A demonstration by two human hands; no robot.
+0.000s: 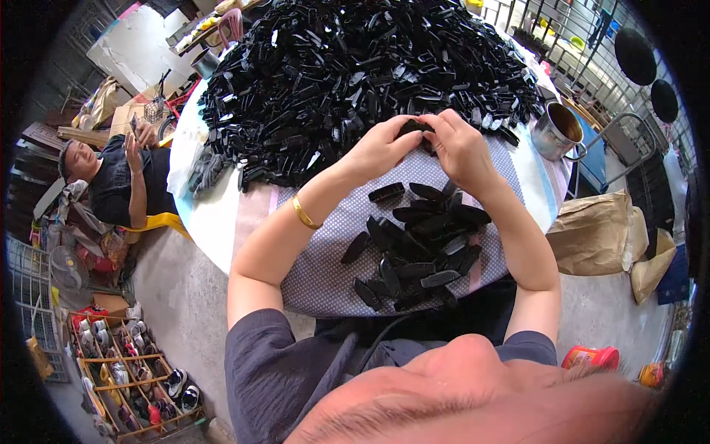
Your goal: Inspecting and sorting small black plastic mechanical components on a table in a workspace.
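So the left hand point(381, 152) and right hand point(462, 148) were pinching a small black piece point(416, 127) together, right by the near edge of a massive heap of black pieces point(355, 81). A smaller pile point(425, 244) sat closer in on the patterned tablecloth point(314, 270), between the forearms. Gold bangle point(305, 213) on the left wrist, btw. A metal mug point(551, 140) stood off to the right, and another person point(122, 174) sat over on the left, near a shoe rack point(137, 381).
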